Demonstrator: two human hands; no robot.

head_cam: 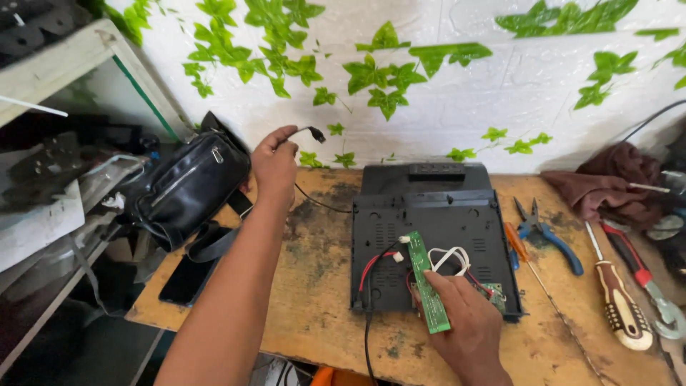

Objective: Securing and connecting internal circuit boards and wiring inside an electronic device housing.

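- Two bare hands worked over a worn wooden table (314, 314), seen from above
- The left hand (274, 163) was raised near the wall, fingers closed around a thin black cable (309, 131) whose small plug end stuck out past the fingertips
- The right hand (463, 322) rested low on the table's near side, fingers curled around the lower end of a narrow green circuit board (424, 275), held tilted over an opened black device case (429, 243)
- Red, black and white wires (446, 256) ran from the board into the case
- A black zipped bag (187, 187) sat at the table's left edge, a dark phone (187, 280) just below it
- Blue-handled pliers (549, 236), screwdrivers (619, 300) and a brown cloth (607, 187) lay to the right
- The white wall (514, 86) carried green leaf shapes
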